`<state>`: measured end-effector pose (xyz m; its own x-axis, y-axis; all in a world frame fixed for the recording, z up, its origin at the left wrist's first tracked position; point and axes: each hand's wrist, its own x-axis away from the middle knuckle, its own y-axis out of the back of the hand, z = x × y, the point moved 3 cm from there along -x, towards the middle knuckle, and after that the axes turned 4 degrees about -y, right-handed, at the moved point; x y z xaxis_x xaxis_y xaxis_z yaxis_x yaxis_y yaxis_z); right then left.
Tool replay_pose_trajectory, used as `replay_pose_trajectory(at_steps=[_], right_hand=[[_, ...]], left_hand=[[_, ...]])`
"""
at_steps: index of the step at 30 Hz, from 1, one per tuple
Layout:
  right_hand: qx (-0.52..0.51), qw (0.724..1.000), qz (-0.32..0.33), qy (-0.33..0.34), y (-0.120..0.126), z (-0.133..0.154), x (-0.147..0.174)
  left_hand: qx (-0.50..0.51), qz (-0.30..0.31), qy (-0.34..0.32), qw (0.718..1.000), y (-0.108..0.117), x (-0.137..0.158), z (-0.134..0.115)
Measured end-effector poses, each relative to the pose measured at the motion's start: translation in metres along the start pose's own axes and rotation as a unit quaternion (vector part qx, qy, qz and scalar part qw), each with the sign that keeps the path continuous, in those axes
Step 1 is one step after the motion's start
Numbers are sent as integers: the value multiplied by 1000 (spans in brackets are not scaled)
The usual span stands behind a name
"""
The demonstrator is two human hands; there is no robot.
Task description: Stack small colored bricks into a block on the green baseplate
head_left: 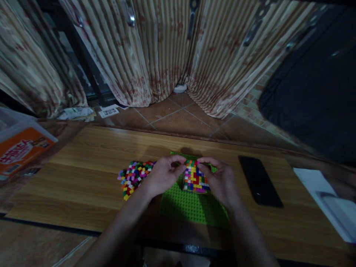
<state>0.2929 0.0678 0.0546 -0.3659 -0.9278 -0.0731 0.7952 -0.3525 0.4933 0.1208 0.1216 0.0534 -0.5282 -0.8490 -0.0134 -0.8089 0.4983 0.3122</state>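
Wooden tabletop (83, 174) carries the brick block (194, 177) between left hand (164, 173) and right hand (221, 180), each grip narrow.

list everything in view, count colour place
table: one, brown, centre
baseplate: one, green, on table
brick build: one, multicoloured, on baseplate
loose bricks: many, multicoloured, left of baseplate
smartphone: one, black, right of baseplate
curtains: several, striped beige, background
floor tiles: several, brown, background
papers: several, white, left floor
plastic tub: one, clear, orange label, far left
unclear item: one, white, right edge
fabric: one, dark, right
elongated objects: several, grey, before curtains
left hand: one, at build
right hand: one, at build
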Motion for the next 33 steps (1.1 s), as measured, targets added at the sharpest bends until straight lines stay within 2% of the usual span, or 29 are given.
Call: replay_pose_trajectory(at_steps=[9,13,20,33], right_hand=[[-124,984,35,-120,-4,-3,-6],[-143,981,41,-122,-5,-7,-8],[-165,974,55,-145,-7,-16,-8],[-165,974,61,-144,-8,-12,-9]], left_hand=[[12,21,-9,1000,-1,0,1],[7,18,-1,1000,-1,1,-2],[-4,19,-27,999,-1,0,-4],[-10,12,-51,999,-5,3,-3]])
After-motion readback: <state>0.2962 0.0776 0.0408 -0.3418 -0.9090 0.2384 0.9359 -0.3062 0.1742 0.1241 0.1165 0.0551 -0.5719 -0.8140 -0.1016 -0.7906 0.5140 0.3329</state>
